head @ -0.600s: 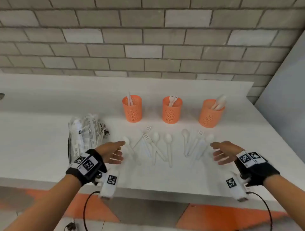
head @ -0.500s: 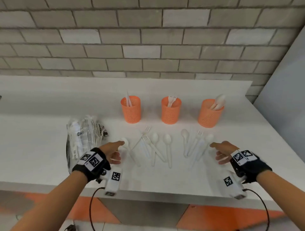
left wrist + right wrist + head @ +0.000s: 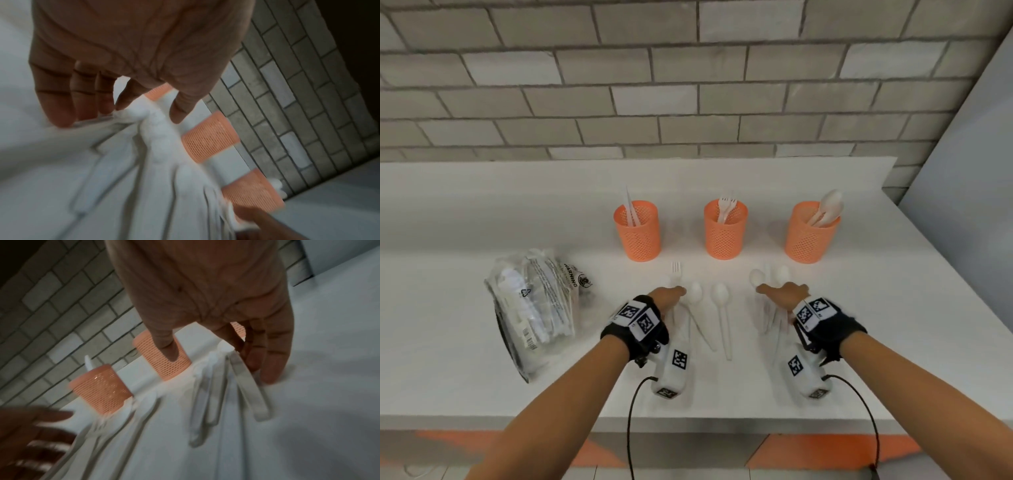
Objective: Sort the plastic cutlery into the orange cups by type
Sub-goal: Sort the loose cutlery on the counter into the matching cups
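White plastic cutlery (image 3: 720, 310) is lying scattered on the white bench (image 3: 893, 325), just in front of three orange mesh cups (image 3: 725, 229) standing apart in a row. The left hand (image 3: 667, 297) and right hand (image 3: 784, 294) are reaching over it, fingers (image 3: 61, 104) relaxed and spread, gripping nothing. A plastic bag (image 3: 534, 308) is sitting left of the cutlery.

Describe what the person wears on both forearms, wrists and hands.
Both forearms are bare, with no sleeves. The left hand and right hand wear no gloves. Each wrist carries a black fabric wrist strap topped with white square tags printed with black coded patterns. Under each wrist hangs a white box-shaped camera unit bearing similar tags, trailing a thin black cable.
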A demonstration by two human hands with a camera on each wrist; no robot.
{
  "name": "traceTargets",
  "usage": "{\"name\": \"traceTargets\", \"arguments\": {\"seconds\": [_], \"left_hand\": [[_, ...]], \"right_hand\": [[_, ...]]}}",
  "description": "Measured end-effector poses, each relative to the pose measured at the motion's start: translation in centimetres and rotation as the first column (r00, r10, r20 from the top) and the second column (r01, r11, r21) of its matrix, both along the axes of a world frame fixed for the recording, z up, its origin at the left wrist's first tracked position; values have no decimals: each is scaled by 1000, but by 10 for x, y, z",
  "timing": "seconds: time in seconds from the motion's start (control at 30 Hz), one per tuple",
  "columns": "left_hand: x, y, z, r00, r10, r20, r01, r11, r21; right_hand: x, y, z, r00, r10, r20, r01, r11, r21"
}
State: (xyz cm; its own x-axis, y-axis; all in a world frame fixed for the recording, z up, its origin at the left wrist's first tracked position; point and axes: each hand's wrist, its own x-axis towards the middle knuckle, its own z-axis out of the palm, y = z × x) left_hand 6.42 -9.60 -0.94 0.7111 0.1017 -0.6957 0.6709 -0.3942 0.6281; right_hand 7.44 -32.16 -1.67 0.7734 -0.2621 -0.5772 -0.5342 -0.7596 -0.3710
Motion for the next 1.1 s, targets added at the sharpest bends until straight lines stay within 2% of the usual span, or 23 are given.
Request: {"name": "traceTargets", "arguments": {"seconds": [0.17, 0.43, 0.6, 0.87, 1.1], "left_hand": [[2, -45, -3, 991, -135, -3, 134, 988, -74], [-1, -51, -3, 997, 68, -28, -74, 935, -348], [3, -59, -11, 998, 63, -7, -61, 934, -353], [1, -70, -17, 999, -3, -36, -11, 924, -381], [7, -68, -25, 997, 47, -55, -65, 914, -401]], "right_hand": [[1, 35, -7, 994, 112, -13, -113, 991, -75], [-6, 63, -21, 995, 90, 53, -81, 986, -147], [-2, 67, -17, 983, 164, 85, -139, 959, -246], [-5, 55, -18, 960, 248, 131, -199, 932, -304], [-6, 43, -15, 931, 334, 147, -275, 907, -320]]}}
